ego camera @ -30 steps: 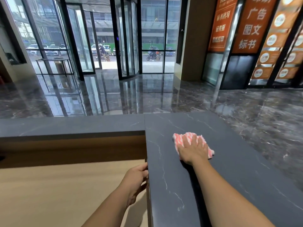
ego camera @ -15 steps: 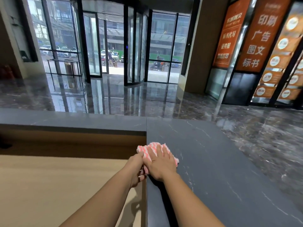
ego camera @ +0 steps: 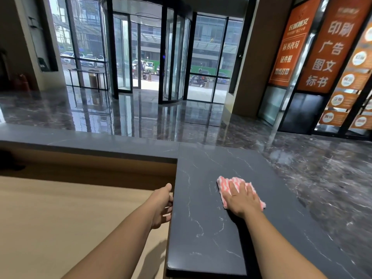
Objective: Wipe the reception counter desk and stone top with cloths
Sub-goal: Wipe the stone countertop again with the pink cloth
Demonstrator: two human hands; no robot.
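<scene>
A pink-and-white striped cloth (ego camera: pixel 224 183) lies on the dark veined stone top (ego camera: pixel 203 228). My right hand (ego camera: pixel 241 199) presses flat on the cloth with straight fingers, covering most of it. My left hand (ego camera: pixel 162 205) rests against the stone top's left edge, thumb up and fingers loosely bent along the side. The light wooden desk (ego camera: pixel 60 218) sits lower, to the left of the stone top.
A narrower stone ledge (ego camera: pixel 84 142) runs left along the counter's far side above a wooden back panel. Beyond lie a glossy marble lobby floor (ego camera: pixel 322 178), a revolving glass door and orange signboards at the right. A dark object sits at the far left edge.
My right hand has slid the cloth rightward from the stone top's left edge toward its middle. My left hand stays at that edge. The view has tilted a little.
</scene>
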